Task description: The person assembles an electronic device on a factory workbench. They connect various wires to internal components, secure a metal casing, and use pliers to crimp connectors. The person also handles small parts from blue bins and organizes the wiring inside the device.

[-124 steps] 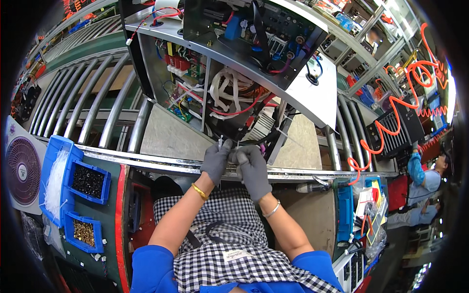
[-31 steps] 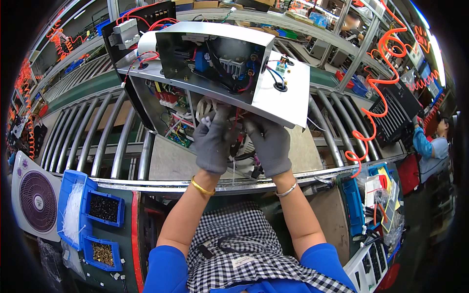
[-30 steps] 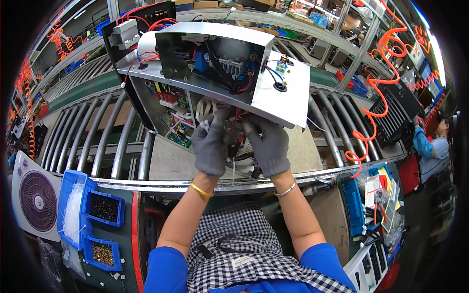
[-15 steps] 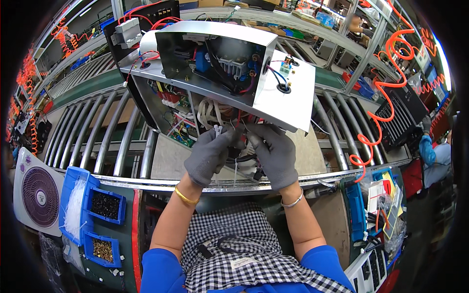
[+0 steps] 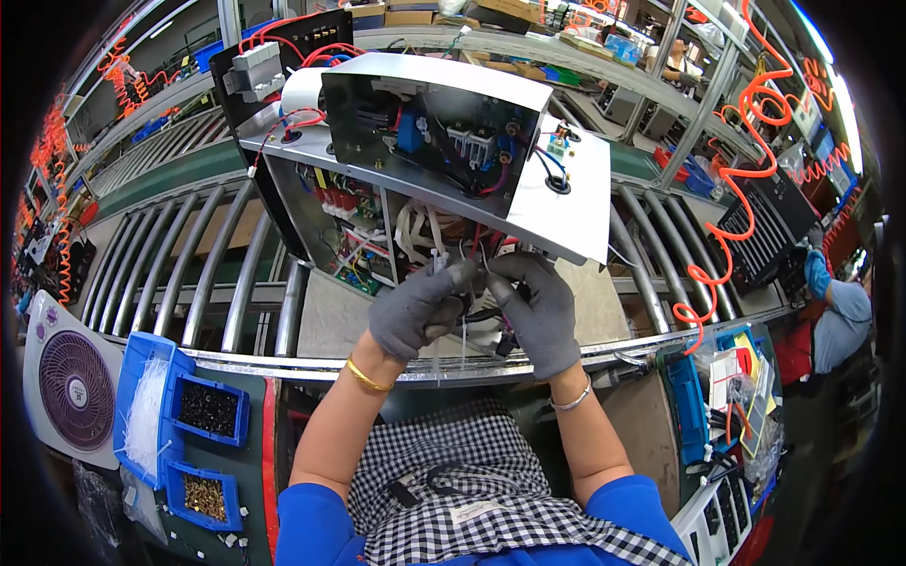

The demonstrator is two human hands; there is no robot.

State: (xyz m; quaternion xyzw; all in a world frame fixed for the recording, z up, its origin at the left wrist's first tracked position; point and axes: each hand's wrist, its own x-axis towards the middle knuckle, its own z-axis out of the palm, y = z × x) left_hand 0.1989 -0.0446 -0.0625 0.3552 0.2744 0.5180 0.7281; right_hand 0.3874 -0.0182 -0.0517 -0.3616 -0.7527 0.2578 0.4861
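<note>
A metal cabinet (image 5: 576,224), with a white panel and exposed wiring, stands in front of me. My left hand (image 5: 420,309), in a grey glove, is closed below its open side, and a white cable tie (image 5: 438,264) sticks up from the fingers. Closed as well, my gloved right hand (image 5: 540,316) pinches thin wires (image 5: 485,253) beside the left fingertips. Black cables (image 5: 486,313) pass beneath the hands. Another white cable tie (image 5: 463,341) hangs there, its upper end among the cables. Fingers partly hide the exact grip. Pale bundled wires (image 5: 411,231) and circuit boards (image 5: 349,212) show inside the cabinet.
The cabinet sits over a board (image 5: 330,321) on a roller conveyor (image 5: 222,264). At left are a fan (image 5: 75,377) and blue bins of cable ties (image 5: 146,406), black parts (image 5: 209,406) and brass-coloured screws (image 5: 203,495). An orange coiled hose (image 5: 746,179) hangs at right; a co-worker (image 5: 840,302) is beyond.
Both hands have shifted slightly down, still close together at the wires. The left hand has turned a little, and the view has moved slightly.
</note>
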